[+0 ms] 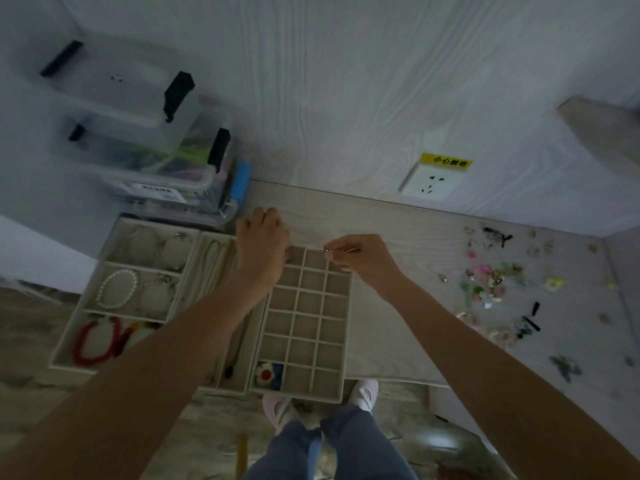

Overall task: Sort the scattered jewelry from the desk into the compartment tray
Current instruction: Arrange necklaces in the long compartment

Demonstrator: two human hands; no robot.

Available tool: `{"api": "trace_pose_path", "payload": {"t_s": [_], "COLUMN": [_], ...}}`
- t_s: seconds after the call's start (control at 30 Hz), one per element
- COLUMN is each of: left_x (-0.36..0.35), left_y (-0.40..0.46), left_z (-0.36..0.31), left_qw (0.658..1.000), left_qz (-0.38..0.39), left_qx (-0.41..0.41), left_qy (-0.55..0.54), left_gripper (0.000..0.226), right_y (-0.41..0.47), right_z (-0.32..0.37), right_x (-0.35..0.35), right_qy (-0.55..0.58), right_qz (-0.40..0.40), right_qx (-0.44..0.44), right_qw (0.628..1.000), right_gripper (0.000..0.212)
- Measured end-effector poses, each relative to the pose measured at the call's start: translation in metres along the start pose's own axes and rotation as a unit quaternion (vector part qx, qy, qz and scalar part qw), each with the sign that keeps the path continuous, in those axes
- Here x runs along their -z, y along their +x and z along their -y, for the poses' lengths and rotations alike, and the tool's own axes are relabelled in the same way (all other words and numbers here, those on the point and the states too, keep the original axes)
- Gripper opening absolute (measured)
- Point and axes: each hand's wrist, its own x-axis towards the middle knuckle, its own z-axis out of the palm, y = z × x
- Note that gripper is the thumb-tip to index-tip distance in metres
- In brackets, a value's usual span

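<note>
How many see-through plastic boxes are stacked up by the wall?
2. The upper clear box sits on top, against the wall. The lower clear box, full of colourful things, sits under it on the desk, behind the trays. Others may be hidden beneath.

Desk (408, 237): trays (308, 393), bins (166, 188), seemingly trinkets (485, 282).

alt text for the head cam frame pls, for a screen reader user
Seen from above, a person's right hand pinches a small thin metal piece over the far end of a beige grid compartment tray, while the left hand rests at the tray's far left corner. Scattered jewelry lies on the desk to the right; trays on the left hold bracelets.
</note>
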Motion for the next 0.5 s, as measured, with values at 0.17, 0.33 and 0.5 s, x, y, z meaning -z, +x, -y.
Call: {"api": "trace_pose_path", "payload": {"t_s": [0.17,0.33,0.5], "left_x": [0.001,0.003,0.008], "left_y": [-0.001,-0.008,-0.01], "left_z": [0.003,0.025,0.026], "left_qw": [0.994,0.988,0.986], "left_qz": [-0.014,-0.005,0.054], "left_qx": [-0.017,-0.119,-0.156], "left_qy": [-0.104,-0.099,-0.019], "left_gripper": [0.014,0.024,0.034], "right_y": [0.004,0.009,0.015], "right_z": [0.002,0.005,0.011], "right_x": [-0.008,-0.017,-0.032], "right_qy": [-0.049,-0.131,-0.253], "right_qz": [0.005,0.018,0.033], "right_qx": [0.003,0.036,0.074], "right_qw": [0.999,0.991,0.964], "right_gripper": [0.017,0.018,0.02]}}
